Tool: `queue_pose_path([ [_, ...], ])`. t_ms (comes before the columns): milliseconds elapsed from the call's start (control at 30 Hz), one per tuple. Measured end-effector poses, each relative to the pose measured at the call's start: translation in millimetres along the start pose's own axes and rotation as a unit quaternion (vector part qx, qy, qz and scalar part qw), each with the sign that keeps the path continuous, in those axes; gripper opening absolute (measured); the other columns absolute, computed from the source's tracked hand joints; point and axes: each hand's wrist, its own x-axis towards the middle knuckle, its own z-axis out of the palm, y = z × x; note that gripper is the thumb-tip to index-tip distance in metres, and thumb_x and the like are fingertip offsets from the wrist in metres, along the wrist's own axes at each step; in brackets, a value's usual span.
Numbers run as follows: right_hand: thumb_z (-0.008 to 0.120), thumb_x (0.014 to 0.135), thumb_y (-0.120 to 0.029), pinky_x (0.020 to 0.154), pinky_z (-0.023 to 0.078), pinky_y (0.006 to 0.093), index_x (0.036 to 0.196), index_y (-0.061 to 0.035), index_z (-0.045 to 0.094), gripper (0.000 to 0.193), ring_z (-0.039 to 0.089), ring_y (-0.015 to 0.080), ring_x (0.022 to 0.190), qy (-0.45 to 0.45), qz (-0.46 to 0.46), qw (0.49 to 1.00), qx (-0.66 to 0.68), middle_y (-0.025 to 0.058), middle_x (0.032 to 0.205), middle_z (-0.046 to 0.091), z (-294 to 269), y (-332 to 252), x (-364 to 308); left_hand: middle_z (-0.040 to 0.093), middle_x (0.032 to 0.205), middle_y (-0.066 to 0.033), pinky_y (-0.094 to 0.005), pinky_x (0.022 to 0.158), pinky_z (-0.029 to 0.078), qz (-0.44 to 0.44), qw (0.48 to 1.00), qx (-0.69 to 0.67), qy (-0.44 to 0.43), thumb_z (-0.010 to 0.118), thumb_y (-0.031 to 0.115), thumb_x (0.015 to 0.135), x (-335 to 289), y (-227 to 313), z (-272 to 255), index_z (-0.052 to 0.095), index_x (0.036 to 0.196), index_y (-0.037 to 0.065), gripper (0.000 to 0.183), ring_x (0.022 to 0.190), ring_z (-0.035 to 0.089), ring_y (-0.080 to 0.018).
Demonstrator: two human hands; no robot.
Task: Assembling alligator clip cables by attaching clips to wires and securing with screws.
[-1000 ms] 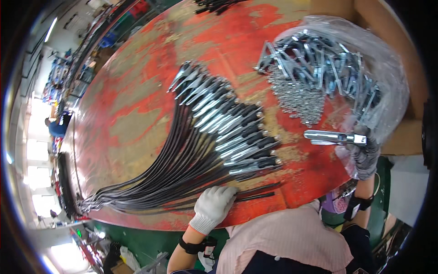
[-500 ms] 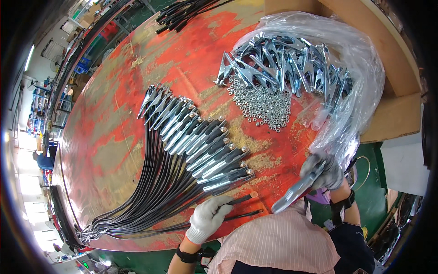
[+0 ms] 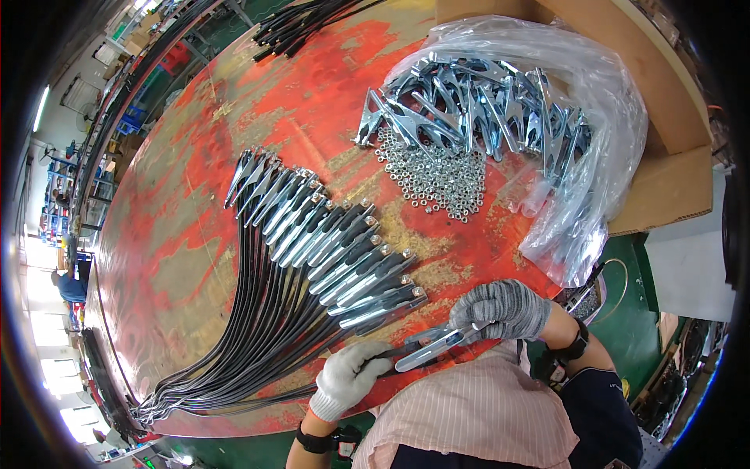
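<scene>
My right hand, in a grey knit glove, grips a shiny metal clamp at the near edge of the red table. Touching the clamp's left end is my left hand, in a white glove, which pinches a black cable there. Just beyond my hands lies a fanned row of several finished clamps with black handles; their black cables sweep down to the lower left.
A clear plastic bag holds a pile of bare metal clamps at the upper right, on a cardboard box. A heap of small silver nuts lies below it. More black cables rest at the far edge.
My right hand carried a clamp from beside the bag down and left to the near edge. My left hand shifted right and met it at the clamp's end.
</scene>
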Motion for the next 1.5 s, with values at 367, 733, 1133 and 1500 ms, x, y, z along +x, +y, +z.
queue_pose_path([
  [367,0.065,0.088,-0.026,0.081,0.053,0.0344,0.109,-0.0147,0.063,0.024,0.065,0.0232,0.096,-0.104,-0.042,0.947,-0.302,0.0041,0.103,0.065,25,4,33,0.068,0.094,-0.016,-0.0356,0.07,0.053,0.076,0.995,0.039,-0.05,0.063,0.013,0.086,-3,-7,-5,0.066,0.108,0.004,0.024,0.082,0.067,-0.0304],
  [733,0.066,0.086,-0.028,0.082,0.05,0.0362,0.11,-0.0125,0.063,0.029,0.063,0.0262,0.095,-0.194,0.003,0.966,-0.171,0.0078,0.103,0.063,44,21,47,0.067,0.088,-0.0124,-0.0396,0.066,0.051,0.062,0.972,0.156,-0.164,0.064,0.021,0.085,-6,5,-9,0.066,0.106,0.01,0.024,0.077,0.065,-0.0315],
  [1133,0.069,0.088,-0.022,0.097,0.049,0.0331,0.126,-0.0166,0.062,0.04,0.063,0.0197,0.11,-0.074,0.08,0.993,-0.039,0.0043,0.12,0.066,29,22,40,0.071,0.082,-0.0116,-0.0333,0.064,0.052,0.008,0.99,0.124,0.068,0.074,0.01,0.07,-17,-2,-8,0.073,0.094,0.007,0.024,0.071,0.068,-0.0265],
  [1500,0.066,0.092,-0.023,0.087,0.049,0.0255,0.126,-0.0107,0.061,0.037,0.058,0.0054,0.092,-0.09,0.099,0.989,0.062,-0.0003,0.102,0.066,36,22,43,0.07,0.087,-0.0129,-0.035,0.065,0.052,-0.014,0.994,0.097,0.04,0.074,0.015,0.076,-21,-1,-7,0.07,0.103,0.009,0.028,0.074,0.068,-0.0289],
])
